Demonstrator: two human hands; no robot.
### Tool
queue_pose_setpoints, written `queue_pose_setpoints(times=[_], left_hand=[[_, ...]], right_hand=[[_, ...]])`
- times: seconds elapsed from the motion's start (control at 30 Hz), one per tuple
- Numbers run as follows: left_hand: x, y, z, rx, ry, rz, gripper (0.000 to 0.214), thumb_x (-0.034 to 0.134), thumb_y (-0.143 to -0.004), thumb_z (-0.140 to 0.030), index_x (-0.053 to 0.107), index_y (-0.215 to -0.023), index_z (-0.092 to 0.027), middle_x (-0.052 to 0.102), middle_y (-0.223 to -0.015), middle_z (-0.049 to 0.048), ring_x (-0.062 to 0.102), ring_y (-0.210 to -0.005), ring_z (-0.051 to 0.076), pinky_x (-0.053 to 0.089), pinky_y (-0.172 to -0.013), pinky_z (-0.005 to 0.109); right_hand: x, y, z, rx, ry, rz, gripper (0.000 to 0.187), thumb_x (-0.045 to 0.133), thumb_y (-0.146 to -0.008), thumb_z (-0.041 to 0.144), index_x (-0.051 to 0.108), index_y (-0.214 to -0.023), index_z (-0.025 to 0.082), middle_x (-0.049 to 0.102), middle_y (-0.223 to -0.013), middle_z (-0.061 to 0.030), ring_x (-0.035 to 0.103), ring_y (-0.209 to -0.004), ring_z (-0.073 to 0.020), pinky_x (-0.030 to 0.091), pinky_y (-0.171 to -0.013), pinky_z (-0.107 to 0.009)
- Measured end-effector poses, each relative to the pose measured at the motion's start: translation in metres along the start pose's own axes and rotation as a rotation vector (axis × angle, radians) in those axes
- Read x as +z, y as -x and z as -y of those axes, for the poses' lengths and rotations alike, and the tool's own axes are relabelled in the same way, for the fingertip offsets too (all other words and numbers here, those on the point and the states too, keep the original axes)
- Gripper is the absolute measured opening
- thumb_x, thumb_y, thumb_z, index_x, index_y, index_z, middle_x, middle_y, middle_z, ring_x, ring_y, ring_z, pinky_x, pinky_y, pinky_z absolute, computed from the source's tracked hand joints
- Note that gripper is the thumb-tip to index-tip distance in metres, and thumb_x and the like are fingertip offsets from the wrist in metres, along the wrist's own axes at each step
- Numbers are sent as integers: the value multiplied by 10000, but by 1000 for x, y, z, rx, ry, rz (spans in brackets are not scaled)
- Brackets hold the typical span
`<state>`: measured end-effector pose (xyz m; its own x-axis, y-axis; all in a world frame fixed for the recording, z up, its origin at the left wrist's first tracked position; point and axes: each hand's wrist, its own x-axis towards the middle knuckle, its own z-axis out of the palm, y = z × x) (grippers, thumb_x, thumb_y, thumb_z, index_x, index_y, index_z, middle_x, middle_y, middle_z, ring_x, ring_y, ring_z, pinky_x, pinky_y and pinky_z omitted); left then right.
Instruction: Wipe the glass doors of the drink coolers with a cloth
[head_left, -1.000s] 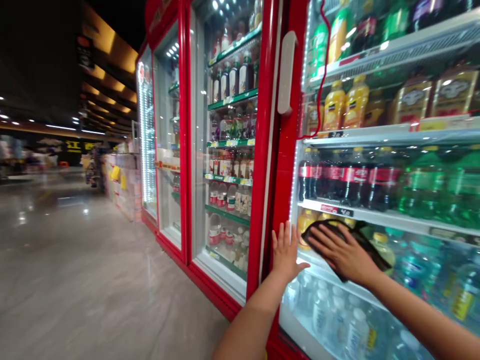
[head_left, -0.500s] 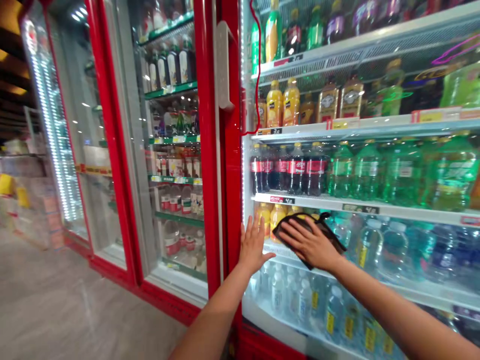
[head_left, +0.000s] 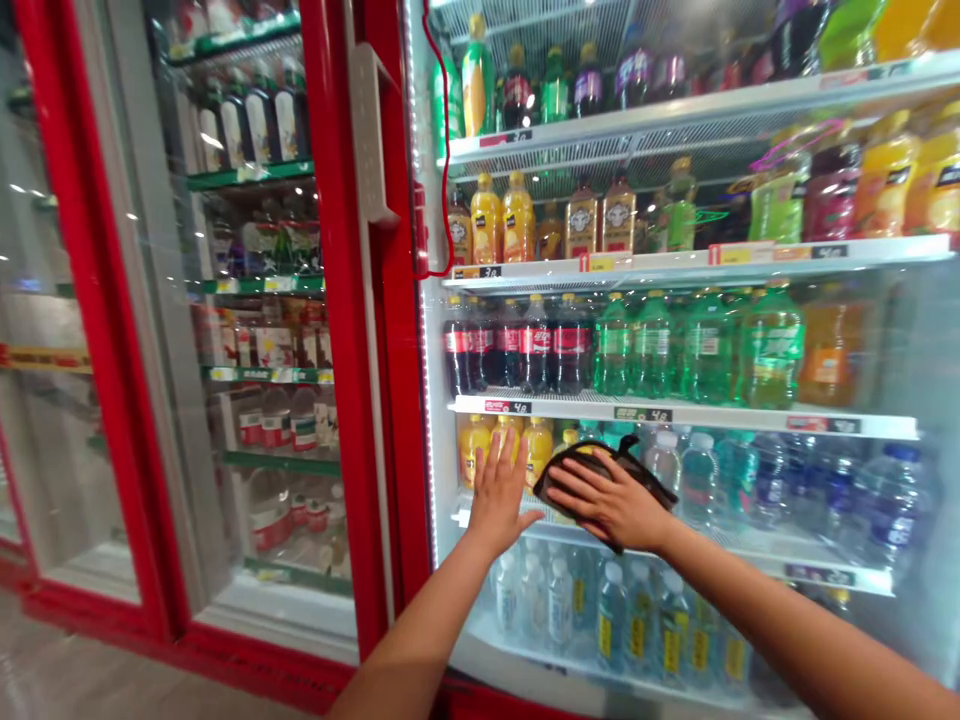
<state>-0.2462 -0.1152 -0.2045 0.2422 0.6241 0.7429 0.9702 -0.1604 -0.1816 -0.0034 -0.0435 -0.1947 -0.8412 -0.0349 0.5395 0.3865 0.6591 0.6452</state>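
A shop, with price tags point(head_left: 643, 414) beneath rows of bottled drinks point(head_left: 705, 345) in glass-fronted coolers point(head_left: 330, 330).

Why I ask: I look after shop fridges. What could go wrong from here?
The dark cloth lies under the flat, spread right hand rather than in a grip, so it might slip and drop. The left hand is bare and spread; if it touches the glass door, it may leave smudges, though this view does not settle that contact.
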Motion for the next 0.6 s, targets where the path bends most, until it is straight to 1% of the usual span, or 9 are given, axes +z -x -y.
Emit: queue_pose_setpoints(times=[0.07,0.1,0.23,0.3,0.33,0.37,0.43,0.53,0.6], left_hand=[[0,-7,-6,27,-4,7,1331,832,-672,-550,-68,-1594,-213,158,-1666,187,62,-1546,355,163,-1228,617],[0,-11,-9,35,-6,7,1324,829,-674,-555,-58,-1595,-213,158,-1667,184,61,-1546,354,156,-1229,619],[4,-27,-24,57,-3,-7,1309,831,-678,-543,-34,-1598,-202,168,-1665,184,51,-1548,352,139,-1231,624],[6,-31,-30,60,4,-24,1295,828,-689,-528,-37,-1598,-204,171,-1665,181,51,-1549,345,131,-1233,618],[7,-31,-33,59,9,-31,1289,824,-695,-525,-40,-1598,-205,168,-1666,180,53,-1550,342,130,-1235,614],[7,-31,-36,60,13,-35,1283,819,-700,-526,-42,-1598,-207,161,-1667,180,55,-1549,341,129,-1236,609],[8,-30,-39,80,15,-30,1268,810,-708,-532,-35,-1599,-217,150,-1669,177,65,-1548,342,126,-1238,602],[8,-33,-45,138,2,-22,1242,801,-717,-534,-19,-1601,-233,148,-1671,168,76,-1547,342,116,-1239,601],[8,-41,-52,160,-6,-30,1243,805,-715,-532,-11,-1602,-226,146,-1670,172,69,-1548,342,117,-1238,602]], right_hand=[[-5,7,-12,-137,-17,30,583,456,-996,409,324,-1556,315,366,-1605,18,291,-1493,-210,73,-1259,-493],[-12,7,-24,-113,-4,26,589,460,-996,411,313,-1559,320,360,-1607,22,290,-1493,-210,69,-1259,-495],[-38,4,-60,379,122,-71,699,542,-959,485,247,-1579,353,315,-1627,-11,271,-1500,-298,72,-1239,-585],[-35,14,-52,534,165,-111,720,561,-947,489,245,-1581,355,319,-1624,-35,273,-1496,-330,76,-1227,-618],[-29,22,-41,540,169,-112,719,562,-945,490,254,-1580,353,332,-1618,-41,279,-1492,-334,73,-1225,-622],[-22,32,-30,494,160,-96,709,557,-945,491,267,-1576,350,348,-1611,-40,286,-1489,-327,70,-1227,-617],[-11,54,-13,277,113,-24,659,528,-959,461,301,-1565,341,381,-1597,-17,306,-1483,-279,85,-1240,-570],[-17,75,-22,-37,39,84,596,488,-972,390,338,-1547,338,415,-1578,32,330,-1471,-196,140,-1251,-483],[-33,79,-49,49,61,82,616,512,-964,409,325,-1549,356,408,-1583,34,322,-1477,-214,140,-1249,-499]])
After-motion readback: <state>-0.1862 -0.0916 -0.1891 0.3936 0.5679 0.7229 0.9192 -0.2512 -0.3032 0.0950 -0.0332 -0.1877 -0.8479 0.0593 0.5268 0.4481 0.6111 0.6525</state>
